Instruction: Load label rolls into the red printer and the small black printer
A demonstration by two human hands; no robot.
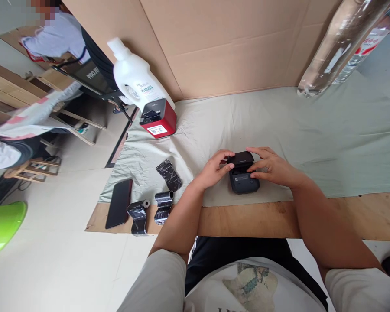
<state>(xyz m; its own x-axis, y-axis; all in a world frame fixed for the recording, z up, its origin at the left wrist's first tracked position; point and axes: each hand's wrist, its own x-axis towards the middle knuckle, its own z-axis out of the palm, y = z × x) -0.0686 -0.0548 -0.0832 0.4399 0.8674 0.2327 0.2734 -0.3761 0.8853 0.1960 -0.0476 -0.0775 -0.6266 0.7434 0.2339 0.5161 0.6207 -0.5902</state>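
A small black label printer (245,184) sits near the front of the cloth-covered table, its lid (241,157) raised at the far side. My left hand (215,168) grips the lid's left edge between fingers and thumb. On the right side, my right hand (273,168) holds the printer, with fingertips at the lid and at the opening's edge. What lies inside the opening is too dark to make out. Left of my hands lie a black marbled label roll (138,217), a second roll (163,208) and a flat black marbled piece (169,174).
A black phone (118,203) lies at the table's left corner. Behind stand a red and black box-shaped device (162,123) and a white jug (134,76) against a cardboard wall (234,47). A wrapped roll (338,52) and a bottle (352,63) are back right. Another person (61,37) is far left.
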